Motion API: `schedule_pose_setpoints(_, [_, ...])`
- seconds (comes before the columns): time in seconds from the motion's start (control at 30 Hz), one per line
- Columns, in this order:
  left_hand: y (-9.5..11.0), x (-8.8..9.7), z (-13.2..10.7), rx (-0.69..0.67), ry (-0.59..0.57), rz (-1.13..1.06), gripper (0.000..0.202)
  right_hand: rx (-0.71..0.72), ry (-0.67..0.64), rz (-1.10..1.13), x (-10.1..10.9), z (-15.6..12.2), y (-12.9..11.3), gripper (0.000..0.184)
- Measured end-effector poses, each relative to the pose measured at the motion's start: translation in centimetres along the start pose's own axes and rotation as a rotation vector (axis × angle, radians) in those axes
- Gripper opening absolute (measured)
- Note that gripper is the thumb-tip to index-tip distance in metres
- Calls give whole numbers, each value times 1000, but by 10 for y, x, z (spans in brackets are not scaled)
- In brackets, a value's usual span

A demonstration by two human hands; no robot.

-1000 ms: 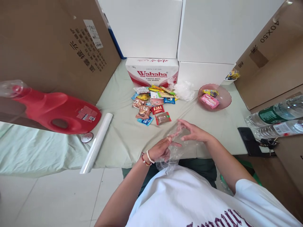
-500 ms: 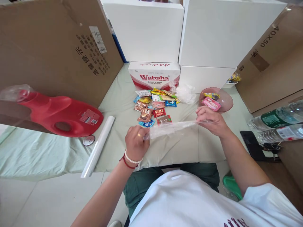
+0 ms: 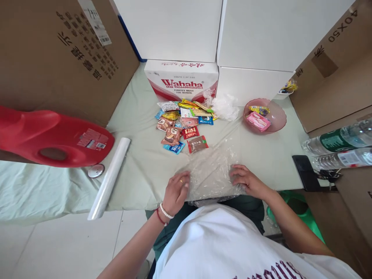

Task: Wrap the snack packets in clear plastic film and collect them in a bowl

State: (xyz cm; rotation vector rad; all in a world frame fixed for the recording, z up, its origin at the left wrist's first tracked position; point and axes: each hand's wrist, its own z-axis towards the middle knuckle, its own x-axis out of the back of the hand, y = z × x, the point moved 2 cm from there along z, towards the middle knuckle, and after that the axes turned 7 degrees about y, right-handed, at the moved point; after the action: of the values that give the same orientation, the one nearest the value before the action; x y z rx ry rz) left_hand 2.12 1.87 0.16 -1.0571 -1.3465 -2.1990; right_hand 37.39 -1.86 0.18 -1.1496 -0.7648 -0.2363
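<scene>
A wrinkled sheet of clear plastic film lies spread on the cloth-covered table at its front edge, partly hanging over it. My left hand rests on the film's left side, fingers stretched out flat. On the opposite side, my right hand touches the film with its fingers apart and slightly bent. Just beyond the film is a pile of small wrapped snacks, with a brown packet nearest to it. A pink glass bowl behind my right hand holds a pink packet and a yellow-and-blue one.
A roll of plastic film lies left, beside a round lid and a red jug. Crumpled clear plastic lies by the Wahaha carton. Plastic bottles and a black phone are at the right.
The film, held stretched between my two closed hands before, now lies flat on the table. Both hands have come down and opened. The view has tilted slightly.
</scene>
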Motion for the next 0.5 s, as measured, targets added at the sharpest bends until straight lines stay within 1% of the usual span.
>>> schedule_pose_setpoints(0.07, [2, -7, 15, 137, 2, 107, 38, 4, -24, 4, 6, 4, 0, 33])
schedule_pose_setpoints(0.13, [6, -16, 28, 204, -16, 271, 37, -6, -62, -14, 12, 4, 0, 36])
schedule_pose_setpoints(0.23, [10, -29, 37, 212, -30, 449, 44, -54, -146, -49, 26, -9, 2, 41])
schedule_pose_setpoints(0.3, [10, -35, 35, 197, -12, 491, 48, -88, -187, -44, 40, -23, 4, 43])
schedule_pose_setpoints(0.33, [10, -36, 34, 184, 0, 501, 49, -102, -182, -32, 49, -28, 6, 42])
schedule_pose_setpoints(0.37, [10, -38, 32, 165, 5, 508, 51, -115, -153, -25, 57, -31, 7, 41])
schedule_pose_setpoints(0.43, [9, -41, 28, 125, -17, 516, 57, -136, -30, -38, 69, -26, 8, 39])
schedule_pose_setpoints(0.5, [8, -43, 27, 99, -64, 518, 66, -123, 101, -90, 69, -8, 6, 39])
